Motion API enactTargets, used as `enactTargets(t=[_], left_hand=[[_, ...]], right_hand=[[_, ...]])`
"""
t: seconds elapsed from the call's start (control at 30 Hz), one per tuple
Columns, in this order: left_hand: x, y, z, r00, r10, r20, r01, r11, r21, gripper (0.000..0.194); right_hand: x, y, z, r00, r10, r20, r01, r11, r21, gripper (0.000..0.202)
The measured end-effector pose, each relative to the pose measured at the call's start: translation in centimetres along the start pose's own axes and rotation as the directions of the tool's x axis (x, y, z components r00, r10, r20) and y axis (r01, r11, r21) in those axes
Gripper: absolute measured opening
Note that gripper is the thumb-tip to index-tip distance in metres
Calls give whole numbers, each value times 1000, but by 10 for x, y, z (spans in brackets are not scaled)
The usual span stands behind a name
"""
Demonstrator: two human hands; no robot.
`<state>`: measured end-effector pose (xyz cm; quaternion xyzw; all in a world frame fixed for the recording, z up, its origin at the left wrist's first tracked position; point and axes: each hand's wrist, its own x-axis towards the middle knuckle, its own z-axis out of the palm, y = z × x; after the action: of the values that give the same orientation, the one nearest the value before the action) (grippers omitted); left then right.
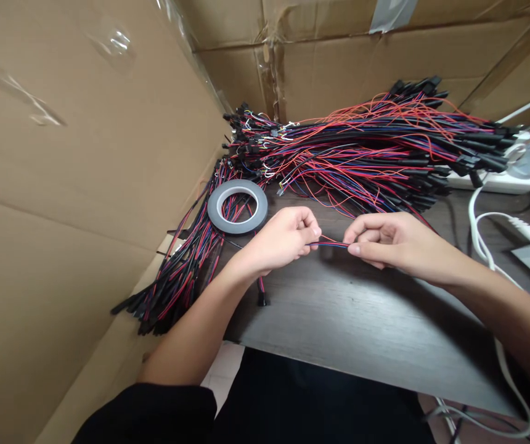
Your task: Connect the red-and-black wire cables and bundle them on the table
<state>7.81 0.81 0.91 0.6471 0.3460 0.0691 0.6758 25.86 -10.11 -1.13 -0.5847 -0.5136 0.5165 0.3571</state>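
Note:
My left hand [291,239] and my right hand [382,245] pinch a thin wire harness [332,243] above the table. A short stretch of its red, blue and dark wires spans the gap between my fingertips. Below my left wrist, wires with a black connector [263,300] at the end hang or lie over the tabletop; whether they belong to the held harness is hidden by my hand. A roll of dark tape [213,213] with a pale core rests on wires just left of my left hand. Both hands are closed.
A large pile of wire harnesses [362,142] lies along the back of the dark table [339,320]. Another bundle [177,277] lies at the left edge. Cardboard boxes [84,154] wall the left and back. A white power strip [500,182] and white cables [475,231] occupy the right.

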Motion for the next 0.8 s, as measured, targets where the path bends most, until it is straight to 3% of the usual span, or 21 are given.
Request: enactTargets(t=[0.23, 0.5, 0.8], left_hand=[[-1, 1, -1, 998, 23, 60, -19, 998, -67, 22], [-1, 1, -2, 997, 60, 54, -52, 990, -131, 21], [0, 1, 0, 997, 54, 62, -53, 998, -16, 19]], right_hand=[[0, 4, 0, 1000, -28, 11, 27, 999, 26, 23], [2, 5, 2, 997, -73, 4, 73, 997, 39, 29], [3, 1, 8, 998, 55, -4, -53, 980, 191, 19]])
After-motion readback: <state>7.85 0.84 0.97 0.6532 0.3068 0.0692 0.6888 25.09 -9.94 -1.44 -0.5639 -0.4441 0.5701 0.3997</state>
